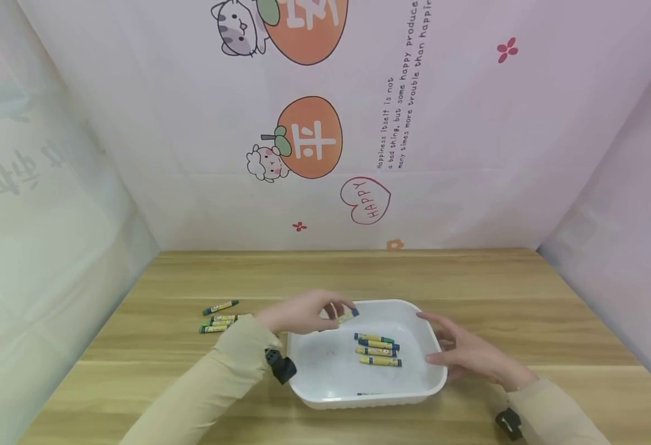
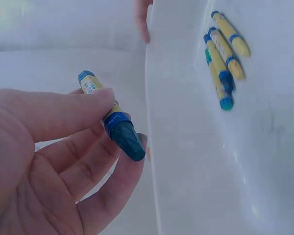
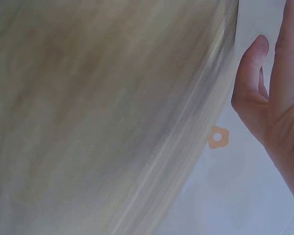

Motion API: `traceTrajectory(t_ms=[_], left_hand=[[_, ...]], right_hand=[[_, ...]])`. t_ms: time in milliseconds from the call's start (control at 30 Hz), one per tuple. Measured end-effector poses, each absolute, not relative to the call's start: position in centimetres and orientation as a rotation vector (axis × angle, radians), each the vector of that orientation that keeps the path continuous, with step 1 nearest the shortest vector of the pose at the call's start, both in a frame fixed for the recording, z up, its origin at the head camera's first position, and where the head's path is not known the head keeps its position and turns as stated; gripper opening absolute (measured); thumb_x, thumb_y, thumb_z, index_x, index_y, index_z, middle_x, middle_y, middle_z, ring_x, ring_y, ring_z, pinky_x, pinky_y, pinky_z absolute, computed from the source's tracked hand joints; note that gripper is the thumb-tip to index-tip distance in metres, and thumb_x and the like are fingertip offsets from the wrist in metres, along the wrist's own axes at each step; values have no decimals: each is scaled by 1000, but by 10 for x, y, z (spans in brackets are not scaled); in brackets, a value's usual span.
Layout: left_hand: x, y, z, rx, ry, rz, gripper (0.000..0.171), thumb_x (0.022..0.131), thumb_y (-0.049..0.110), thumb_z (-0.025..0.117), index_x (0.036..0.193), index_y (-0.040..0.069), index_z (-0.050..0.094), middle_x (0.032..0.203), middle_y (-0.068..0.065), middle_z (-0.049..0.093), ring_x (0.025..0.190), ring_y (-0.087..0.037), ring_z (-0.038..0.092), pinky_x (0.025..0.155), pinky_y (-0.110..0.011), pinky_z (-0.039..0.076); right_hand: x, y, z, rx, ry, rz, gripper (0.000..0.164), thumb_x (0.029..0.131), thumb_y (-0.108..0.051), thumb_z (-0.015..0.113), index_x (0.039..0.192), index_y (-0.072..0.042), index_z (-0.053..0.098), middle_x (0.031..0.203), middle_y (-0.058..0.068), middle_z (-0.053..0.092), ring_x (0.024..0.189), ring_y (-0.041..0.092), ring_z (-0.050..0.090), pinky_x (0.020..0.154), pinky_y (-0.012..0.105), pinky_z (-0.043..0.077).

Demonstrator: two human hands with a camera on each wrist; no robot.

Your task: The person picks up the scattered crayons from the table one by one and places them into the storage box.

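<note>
My left hand pinches a crayon between thumb and fingers, above the left part of a white plastic tray. This crayon has a yellow wrapper, blue bands and a dark teal tip. Inside the tray, several yellow-wrapped crayons lie side by side, right of its middle. One more crayon shows partly by the near wall. My right hand holds the tray's right side, thumb and forefinger over the rim and the other fingers outside. The right wrist view catches only part of that hand.
Several more crayons lie on the wooden table left of the tray, partly behind my left sleeve, with one crayon apart from them, farther back. A printed white cloth hangs behind the table, with pale sheets at both sides.
</note>
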State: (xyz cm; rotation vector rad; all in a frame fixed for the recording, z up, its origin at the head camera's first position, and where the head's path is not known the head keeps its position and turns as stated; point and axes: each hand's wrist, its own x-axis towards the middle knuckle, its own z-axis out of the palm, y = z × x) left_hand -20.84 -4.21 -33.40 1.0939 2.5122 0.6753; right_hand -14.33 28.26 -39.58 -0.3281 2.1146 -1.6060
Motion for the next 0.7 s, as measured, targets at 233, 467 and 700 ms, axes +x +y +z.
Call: traceTrajectory(t_ms=[233, 467, 700], left_hand=[[-211, -1, -348, 1155, 2408, 579, 34, 88, 8, 65, 120, 21, 63, 101, 6, 64, 91, -2, 58, 73, -15, 49], [-212, 18, -363, 1168, 2338, 463, 38, 85, 7, 69, 120, 19, 64, 96, 6, 62, 84, -2, 56, 69, -14, 48], [-208, 25, -375, 1258, 2277, 387, 43, 79, 5, 73, 120, 15, 65, 87, 7, 62, 76, 2, 54, 69, -11, 45]], right_hand=[[-144, 284, -395, -321, 2106, -1596, 90, 85, -10, 68, 150, -6, 6, 140, 47, 11, 119, 54, 45, 73, 49, 56], [-146, 283, -392, -354, 2075, -1621, 90, 85, -9, 68, 149, -4, 4, 138, 48, 13, 116, 46, 50, 74, 51, 55], [-144, 282, -393, -369, 2046, -1629, 89, 86, -9, 67, 148, -4, 4, 138, 48, 12, 116, 43, 50, 74, 51, 55]])
